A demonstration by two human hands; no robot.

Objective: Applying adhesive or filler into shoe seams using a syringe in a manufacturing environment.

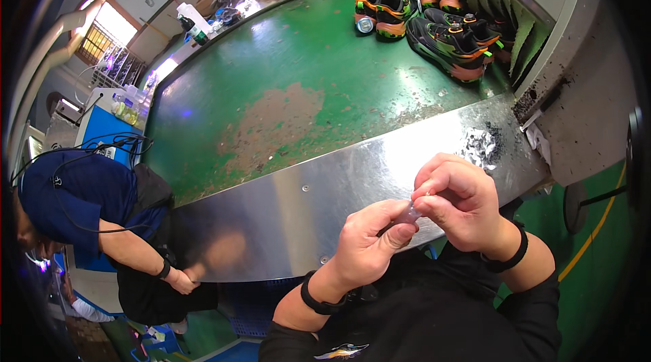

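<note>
Lower right of frame: left hand pinched small translucent piece between thumb and fingers. Right hand had thumb and fingertips pressed together at piece's upper end; could not tell what lay between them. Dark wristbands circled both wrists. Metal ledge crossed centre. Upper right: black-and-orange shoes stood on green surface.

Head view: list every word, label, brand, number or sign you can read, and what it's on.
No wording reads clearly.
White label on the blue panel: too small.
Small light mark on the dark blue shirt: too small.
Green label on the bottle: blurred.
Emblem on the black top: no legible letters.
Small clear piece in the left hand: no lettering visible.
</note>
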